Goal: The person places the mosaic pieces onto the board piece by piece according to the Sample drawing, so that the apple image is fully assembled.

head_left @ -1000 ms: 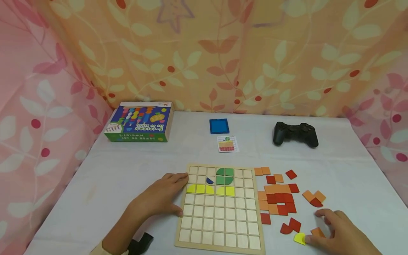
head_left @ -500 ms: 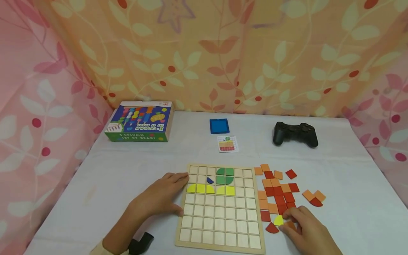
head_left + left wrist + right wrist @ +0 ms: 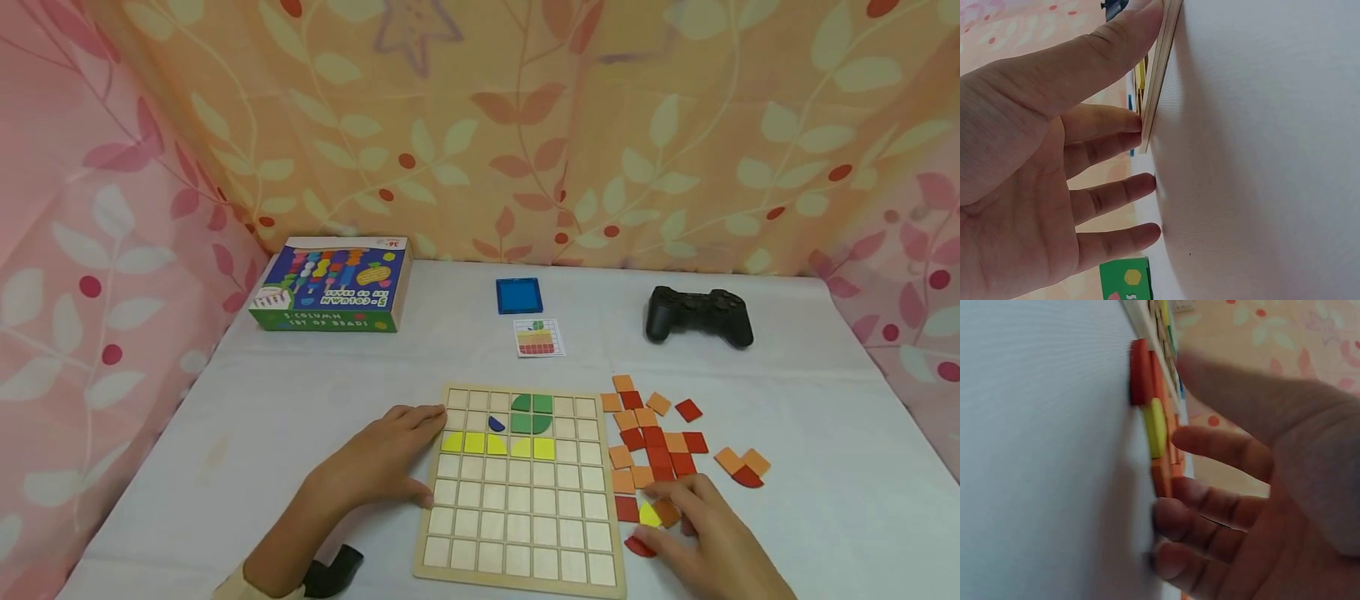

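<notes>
A wooden grid board (image 3: pixel 491 525) lies flat, with several green tiles (image 3: pixel 542 404), a small blue piece (image 3: pixel 496 423) and a row of yellow tiles (image 3: pixel 474 442) in its cells. My left hand (image 3: pixel 375 462) rests along the board's left edge, its thumb and fingers extended. Right of the board, my right hand (image 3: pixel 705 533) is over a loose yellow tile (image 3: pixel 648 515), beside an orange tile (image 3: pixel 666 512) and a red rounded tile (image 3: pixel 640 547). In the right wrist view, its thumb stands off from the yellow tile (image 3: pixel 1155 428) and the fingers are loosely bent, gripping nothing.
Several red and orange tiles (image 3: pixel 660 458) lie scattered right of the board. Behind it are a pattern card (image 3: pixel 538 338) and a blue square tray (image 3: pixel 519 296). A bead-set box (image 3: pixel 330 283) stands back left, a black game controller (image 3: pixel 699 317) back right.
My right hand has moved left, bringing the yellow, orange and red rounded tiles nearer the board. Other loose tiles have shifted away and spread. My left hand has stayed in place.
</notes>
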A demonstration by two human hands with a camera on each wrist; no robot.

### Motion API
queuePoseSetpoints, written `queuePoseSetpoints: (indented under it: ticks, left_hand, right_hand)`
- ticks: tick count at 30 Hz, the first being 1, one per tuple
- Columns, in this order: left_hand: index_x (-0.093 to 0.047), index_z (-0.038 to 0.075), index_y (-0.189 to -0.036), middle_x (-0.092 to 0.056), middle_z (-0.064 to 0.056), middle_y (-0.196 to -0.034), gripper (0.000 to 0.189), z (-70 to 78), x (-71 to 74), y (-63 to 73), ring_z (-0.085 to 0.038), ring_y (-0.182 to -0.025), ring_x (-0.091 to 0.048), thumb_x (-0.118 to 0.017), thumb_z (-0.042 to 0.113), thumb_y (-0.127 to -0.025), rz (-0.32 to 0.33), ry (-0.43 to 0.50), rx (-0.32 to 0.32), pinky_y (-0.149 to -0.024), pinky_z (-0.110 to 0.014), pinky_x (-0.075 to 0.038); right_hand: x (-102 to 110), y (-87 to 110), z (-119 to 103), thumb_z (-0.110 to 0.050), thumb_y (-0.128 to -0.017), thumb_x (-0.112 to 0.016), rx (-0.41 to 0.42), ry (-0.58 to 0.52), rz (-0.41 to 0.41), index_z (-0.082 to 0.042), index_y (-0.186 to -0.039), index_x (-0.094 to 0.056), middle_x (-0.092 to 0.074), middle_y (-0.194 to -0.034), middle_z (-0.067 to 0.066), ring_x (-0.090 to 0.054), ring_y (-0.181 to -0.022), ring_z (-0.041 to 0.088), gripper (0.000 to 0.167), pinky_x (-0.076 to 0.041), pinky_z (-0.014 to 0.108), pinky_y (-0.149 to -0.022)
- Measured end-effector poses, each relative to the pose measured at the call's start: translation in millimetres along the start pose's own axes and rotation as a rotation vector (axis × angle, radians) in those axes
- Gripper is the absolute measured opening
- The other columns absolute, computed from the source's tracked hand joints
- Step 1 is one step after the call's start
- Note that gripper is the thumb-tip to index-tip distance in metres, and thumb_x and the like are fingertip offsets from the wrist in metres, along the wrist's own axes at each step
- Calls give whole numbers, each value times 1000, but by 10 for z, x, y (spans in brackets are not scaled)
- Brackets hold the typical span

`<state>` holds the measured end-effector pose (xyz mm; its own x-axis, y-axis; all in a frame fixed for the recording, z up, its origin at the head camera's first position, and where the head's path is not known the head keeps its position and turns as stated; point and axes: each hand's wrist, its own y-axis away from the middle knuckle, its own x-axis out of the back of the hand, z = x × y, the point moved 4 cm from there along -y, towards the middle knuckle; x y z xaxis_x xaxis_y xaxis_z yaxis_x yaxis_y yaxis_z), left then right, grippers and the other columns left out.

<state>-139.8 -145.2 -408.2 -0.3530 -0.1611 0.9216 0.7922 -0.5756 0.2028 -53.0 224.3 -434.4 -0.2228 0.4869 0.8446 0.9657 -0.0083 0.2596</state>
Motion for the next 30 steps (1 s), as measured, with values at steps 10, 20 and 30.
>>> queuePoseSetpoints:
  ticks: [10,20,30]
  left_hand:
    - [-43,5,-152,-40,-6,-156,106,14,24,10,-31,-139,-39,-91,46,-67,-5,14,13,-110,-49,-38]
    - [-44,5,-151,-40,-7,-156,105,20,21,0,-31,-139,-39,-91,46,-67,-9,16,7,-110,-49,-38]
    - [-44,5,-151,-41,-5,-156,106,16,17,3,-31,-139,-39,-92,46,-67,-4,8,18,-110,-48,-38]
  right_hand:
    - [24,-26,-81,-31,-72,-91,73,-6,47,-22,-120,-71,-47,-98,-1,-47,-85,15,52,-46,23,-61]
    - [78,-71,-40,-25,-71,-92,67,-9,121,-9,-114,-69,-44,-87,1,-44,-78,16,52,-38,25,-57]
    - [145,-38,73,-4,-75,-87,19,15,179,-4,-114,-70,-53,-94,4,-50,-80,20,42,-50,24,-61]
